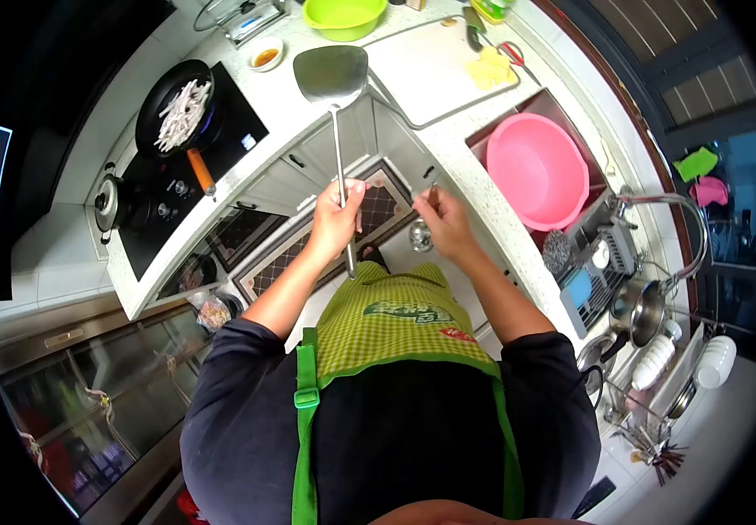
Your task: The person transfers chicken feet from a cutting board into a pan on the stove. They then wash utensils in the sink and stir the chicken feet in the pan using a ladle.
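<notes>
My left hand (pixel 337 215) is closed round the thin metal handle of a wok spatula (pixel 331 77). Its broad blade points away from me, over the counter's front edge, and the handle's end shows below my fist. My right hand (pixel 444 224) is closed on a shiny metal utensil with a rounded end (pixel 421 234) hanging under the fingers; whether it is a ladle or a spoon I cannot tell. Both hands are in front of my green checked apron (pixel 413 319), apart from each other. On the stove at the left, a black frying pan (pixel 147 118) contains pale strips (pixel 183 115).
A lidded pot (pixel 108 205) stands beside the pan. A small sauce bowl (pixel 266 55) and a green basin (pixel 343 19) are at the back. Yellow pieces (pixel 489 68) and a knife (pixel 472 30) lie on the cutting board (pixel 408 66). A pink basin (pixel 537 171) sits in the sink.
</notes>
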### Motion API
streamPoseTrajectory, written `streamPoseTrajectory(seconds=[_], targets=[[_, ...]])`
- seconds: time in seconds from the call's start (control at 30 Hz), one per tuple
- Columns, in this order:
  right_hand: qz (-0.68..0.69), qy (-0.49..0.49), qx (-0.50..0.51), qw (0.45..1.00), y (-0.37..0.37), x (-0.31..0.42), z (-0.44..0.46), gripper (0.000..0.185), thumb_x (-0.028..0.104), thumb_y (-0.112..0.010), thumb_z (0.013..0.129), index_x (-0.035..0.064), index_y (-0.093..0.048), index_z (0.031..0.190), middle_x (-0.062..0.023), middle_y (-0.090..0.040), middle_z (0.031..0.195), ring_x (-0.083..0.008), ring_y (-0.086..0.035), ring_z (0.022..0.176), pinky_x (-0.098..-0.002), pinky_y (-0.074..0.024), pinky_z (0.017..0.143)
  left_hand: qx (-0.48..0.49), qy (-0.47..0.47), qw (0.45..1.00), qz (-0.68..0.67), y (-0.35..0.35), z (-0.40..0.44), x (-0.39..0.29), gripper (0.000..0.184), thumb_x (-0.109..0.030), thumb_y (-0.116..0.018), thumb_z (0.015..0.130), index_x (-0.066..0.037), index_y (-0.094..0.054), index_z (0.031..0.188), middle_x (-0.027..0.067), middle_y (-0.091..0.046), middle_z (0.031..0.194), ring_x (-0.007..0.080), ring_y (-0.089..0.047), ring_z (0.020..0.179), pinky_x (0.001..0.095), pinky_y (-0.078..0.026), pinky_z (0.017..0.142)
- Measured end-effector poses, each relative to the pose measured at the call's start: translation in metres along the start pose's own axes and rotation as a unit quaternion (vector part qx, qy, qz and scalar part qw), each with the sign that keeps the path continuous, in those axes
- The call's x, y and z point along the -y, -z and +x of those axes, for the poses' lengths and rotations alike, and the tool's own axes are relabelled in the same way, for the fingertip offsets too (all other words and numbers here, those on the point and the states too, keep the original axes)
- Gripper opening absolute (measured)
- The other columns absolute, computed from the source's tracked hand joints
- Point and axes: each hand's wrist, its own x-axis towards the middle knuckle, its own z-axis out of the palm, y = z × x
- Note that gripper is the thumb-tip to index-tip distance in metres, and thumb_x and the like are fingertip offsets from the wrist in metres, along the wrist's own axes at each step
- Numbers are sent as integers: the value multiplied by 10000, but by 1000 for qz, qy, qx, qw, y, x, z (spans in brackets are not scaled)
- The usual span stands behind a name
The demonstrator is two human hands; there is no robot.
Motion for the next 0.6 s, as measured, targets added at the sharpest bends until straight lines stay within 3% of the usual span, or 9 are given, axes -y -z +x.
streamPoseTrajectory(seconds=[0.1, 0.17, 0.27, 0.3, 0.37, 0.47, 0.5, 0.57, 0.6], targets=[[-73, -32, 107, 991, -26, 6, 19, 220, 228, -644, 848, 24, -564, 832, 27, -500, 609, -54, -435, 556, -237, -379, 533, -20, -4, 996, -85, 6, 15, -7, 267, -269, -469, 966, -10, -530, 984, -14, -415, 549, 78, -388, 422, 226, -360, 416], [-77, 3, 147, 986, -41, 13, 23, 219, 233, -665, 831, 31, -582, 844, 21, -514, 602, -61, -438, 548, -242, -360, 518, -14, -6, 994, -105, 7, 20, -8, 287, -287, -439, 976, -12, -519, 998, -12, -424, 586, 77, -401, 470, 221, -370, 453], [-87, 15, 200, 976, -56, 24, 37, 241, 260, -662, 832, 29, -593, 843, 13, -498, 593, -65, -428, 545, -249, -349, 509, -17, -47, 993, -109, 14, 32, -9, 308, -316, -419, 981, -29, -529, 975, 9, -495, 734, 95, -468, 694, 240, -406, 659], [-86, 15, 194, 977, -60, 23, 41, 241, 260, -662, 832, 29, -593, 843, 13, -498, 593, -65, -428, 545, -249, -349, 509, -11, -47, 993, -107, 18, 34, -11, 308, -316, -419, 981, -29, -529, 975, 9, -495, 734, 95, -468, 694, 240, -406, 659], [-80, 24, 237, 968, -61, 25, 47, 198, 208, -656, 847, 29, -599, 909, 55, -399, 571, -27, -339, 520, -227, -265, 476, -24, -78, 993, -87, 20, 36, -16, 295, -290, -426, 981, -27, -558, 962, 24, -546, 779, 103, -500, 736, 244, -425, 676], [-7, 35, 276, 961, -57, 37, 51, 191, 203, -628, 875, 17, -591, 898, 41, -465, 617, -31, -399, 582, -234, -328, 507, 32, -38, 994, -101, 27, 38, -21, 275, -274, -435, 976, -34, -570, 974, 66, -584, 944, 145, -552, 882, 275, -458, 800], [-49, 91, 281, 954, -60, 14, 58, 209, 213, -630, 874, 15, -566, 853, 37, -459, 609, -35, -397, 576, -236, -330, 508, 59, -55, 993, -81, 23, 33, -34, 305, -297, -431, 975, -27, -569, 1002, 81, -582, 979, 149, -548, 900, 284, -458, 812], [-91, 94, 268, 954, -51, 39, 53, 269, 246, -651, 858, 10, -532, 807, -1, -440, 591, -54, -393, 563, -251, -329, 504, 107, -43, 991, -64, 24, 40, -28, 415, -388, -437, 958, -16, -530, 1114, 132, -564, 1056, 198, -531, 1003, 325, -442, 874], [-29, 116, 247, 962, -51, 31, 53, 306, 278, -669, 839, 9, -531, 794, -24, -448, 581, -84, -404, 547, -276, -333, 504, 139, -60, 987, -53, 23, 45, -26, 446, -405, -420, 960, -17, -507, 1161, 137, -551, 1076, 208, -528, 1022, 330, -445, 880]])
